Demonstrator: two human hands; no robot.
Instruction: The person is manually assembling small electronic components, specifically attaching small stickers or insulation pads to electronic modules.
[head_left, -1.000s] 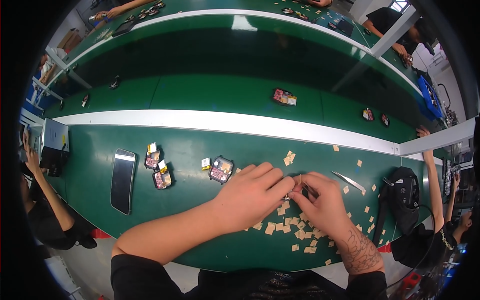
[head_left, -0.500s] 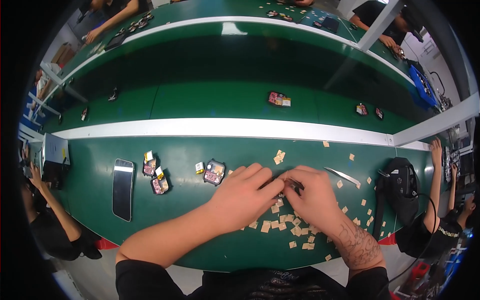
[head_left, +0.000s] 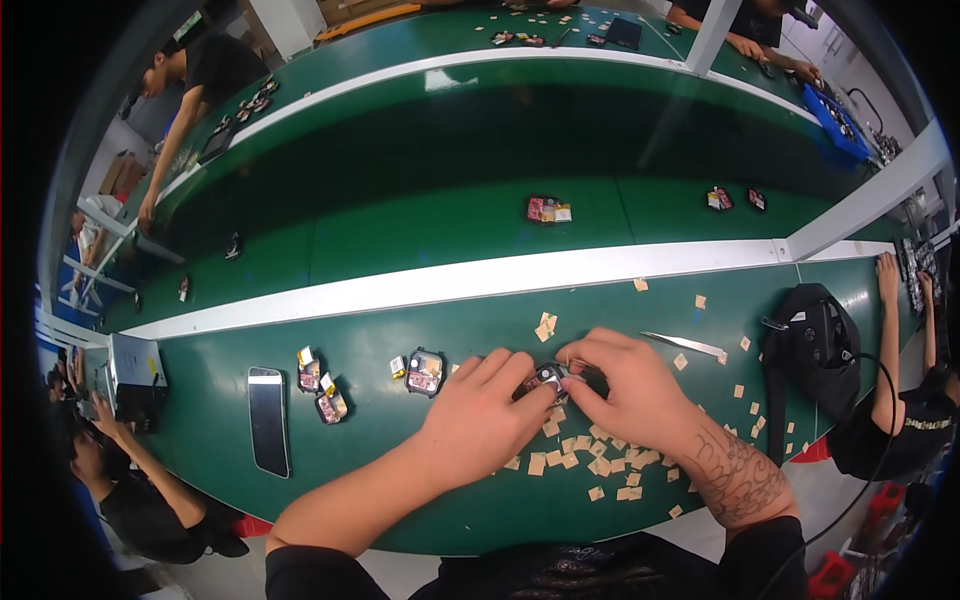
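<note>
My left hand (head_left: 482, 408) is closed on a small dark watch case (head_left: 546, 378), its open side and inner parts showing between my hands. Thumb and fingers of my right hand (head_left: 632, 388) pinch at the case's right edge; what lies between them is dark and mostly hidden. Just left of my left hand, another open watch case (head_left: 425, 371) lies with pink and tan parts inside and a small silver-yellow battery (head_left: 398, 367) beside it. Small tan square stickers (head_left: 600, 466) lie scattered below and around my right hand. Tweezers (head_left: 684, 346) rest beyond it.
A phone (head_left: 269, 420) and two open watch cases (head_left: 331, 406) lie to the left. At the right sits a black bag (head_left: 815, 345) with a cable. A white rail (head_left: 420, 290) borders a green channel holding more watch cases (head_left: 548, 209). Other people work around the tables.
The view has shifted and tilted slightly. More of the watch case shows between my hands, which stay close together. At the far left, a person's arm now reaches down toward the channel.
</note>
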